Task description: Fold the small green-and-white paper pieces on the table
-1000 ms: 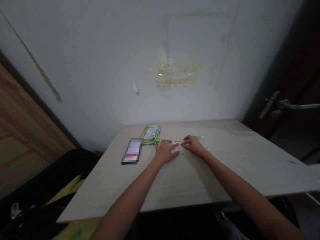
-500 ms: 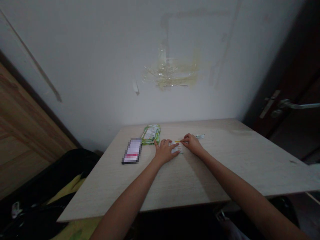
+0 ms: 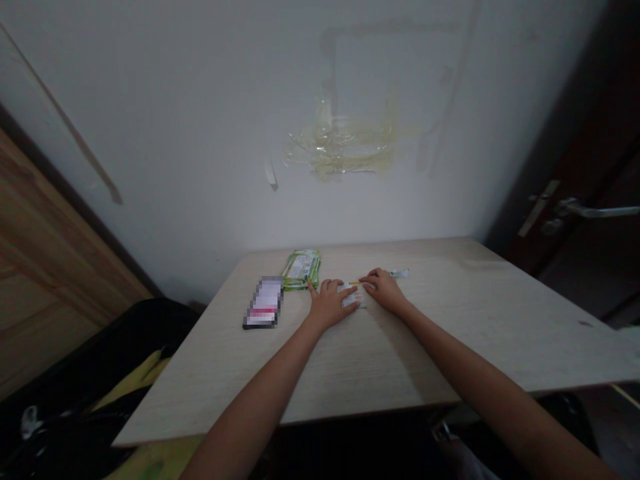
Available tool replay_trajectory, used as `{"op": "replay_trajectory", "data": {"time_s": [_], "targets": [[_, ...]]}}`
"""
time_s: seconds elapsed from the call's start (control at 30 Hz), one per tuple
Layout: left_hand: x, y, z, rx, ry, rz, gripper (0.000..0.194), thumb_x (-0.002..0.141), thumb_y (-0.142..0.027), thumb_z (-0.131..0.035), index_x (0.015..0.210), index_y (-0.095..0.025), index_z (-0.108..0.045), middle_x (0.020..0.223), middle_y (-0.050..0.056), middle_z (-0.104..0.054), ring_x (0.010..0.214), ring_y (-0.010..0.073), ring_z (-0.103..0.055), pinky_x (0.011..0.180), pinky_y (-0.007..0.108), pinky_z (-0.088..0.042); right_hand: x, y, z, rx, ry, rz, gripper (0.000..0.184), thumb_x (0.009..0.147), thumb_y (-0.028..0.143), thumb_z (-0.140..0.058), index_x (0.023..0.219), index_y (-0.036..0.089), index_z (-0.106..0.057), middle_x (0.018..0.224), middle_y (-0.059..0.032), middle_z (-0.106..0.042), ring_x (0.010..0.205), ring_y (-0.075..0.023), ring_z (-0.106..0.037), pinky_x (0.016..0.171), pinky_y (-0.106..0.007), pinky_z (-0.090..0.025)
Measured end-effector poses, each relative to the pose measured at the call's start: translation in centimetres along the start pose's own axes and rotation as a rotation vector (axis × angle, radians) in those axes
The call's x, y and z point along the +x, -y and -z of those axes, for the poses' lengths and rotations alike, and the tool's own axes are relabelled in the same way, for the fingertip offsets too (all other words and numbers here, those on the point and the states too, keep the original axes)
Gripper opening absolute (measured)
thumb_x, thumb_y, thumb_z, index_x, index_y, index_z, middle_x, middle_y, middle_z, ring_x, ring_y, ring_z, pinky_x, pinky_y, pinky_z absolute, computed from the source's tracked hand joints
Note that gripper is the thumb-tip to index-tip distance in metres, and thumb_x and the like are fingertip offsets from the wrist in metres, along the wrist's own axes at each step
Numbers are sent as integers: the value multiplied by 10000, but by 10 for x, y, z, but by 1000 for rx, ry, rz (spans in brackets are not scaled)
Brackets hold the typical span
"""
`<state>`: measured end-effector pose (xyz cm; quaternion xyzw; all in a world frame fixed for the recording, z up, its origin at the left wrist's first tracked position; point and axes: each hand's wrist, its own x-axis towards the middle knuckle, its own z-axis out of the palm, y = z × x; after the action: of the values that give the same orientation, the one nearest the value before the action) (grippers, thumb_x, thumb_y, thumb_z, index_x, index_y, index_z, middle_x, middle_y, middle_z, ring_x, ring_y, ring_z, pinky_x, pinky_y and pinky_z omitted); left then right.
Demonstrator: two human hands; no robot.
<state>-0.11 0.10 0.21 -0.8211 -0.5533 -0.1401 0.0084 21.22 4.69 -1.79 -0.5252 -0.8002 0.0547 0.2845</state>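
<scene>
A small white printed packet or sheet (image 3: 356,297) lies on the table between my hands. My left hand (image 3: 329,303) rests on it with spread fingers, holding its left part flat. Along its far edge runs a thin yellow strip (image 3: 355,283). At the right end of that strip is my right hand (image 3: 384,290), its thumb and forefinger closed in on it. The fingertips hide how the strip joins the packet. Just behind the right hand lies a small whitish wrapper piece (image 3: 400,273), partly covered.
A stack of green-and-white packets (image 3: 301,267) lies at the back left, close to my left fingers. In front of it is a phone (image 3: 264,303) with a blurred screen. The wooden table (image 3: 480,320) meets the wall (image 3: 200,133) behind; a door handle (image 3: 595,211) is at right.
My right fingertips have shifted slightly left along the yellow strip, and less of it shows. The left hand and the packet stay where they were.
</scene>
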Motion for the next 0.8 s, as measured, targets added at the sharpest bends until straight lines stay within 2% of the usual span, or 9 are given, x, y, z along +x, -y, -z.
{"op": "replay_trajectory", "data": {"time_s": [0.27,0.5,0.8], "targets": [[0,1,-2,-13,-34,-22,476,872,-704,-469,1317,-548,-540,1387,20,-534,1314,330,-387,1069,788,20,1,-1,1,65,-29,-2,197,851,334,-677,980,228,-781,1059,-95,-642,1020,-231,-599,964,-372,-453],[-1,-1,1,-7,0,-3,494,869,-696,-483,1332,-532,-535,1400,16,-524,1323,332,-370,1099,756,6,6,-11,-2,117,21,-2,221,814,350,-713,993,238,-780,1096,-99,-639,1043,-232,-606,991,-392,-453],[-1,2,-4,-17,-46,-29,476,876,-700,-464,1317,-540,-545,1367,23,-541,1309,334,-390,1077,784,3,2,-14,3,165,70,40,295,771,319,-750,1052,230,-760,1153,-113,-622,1097,-254,-589,1027,-425,-440]]}}
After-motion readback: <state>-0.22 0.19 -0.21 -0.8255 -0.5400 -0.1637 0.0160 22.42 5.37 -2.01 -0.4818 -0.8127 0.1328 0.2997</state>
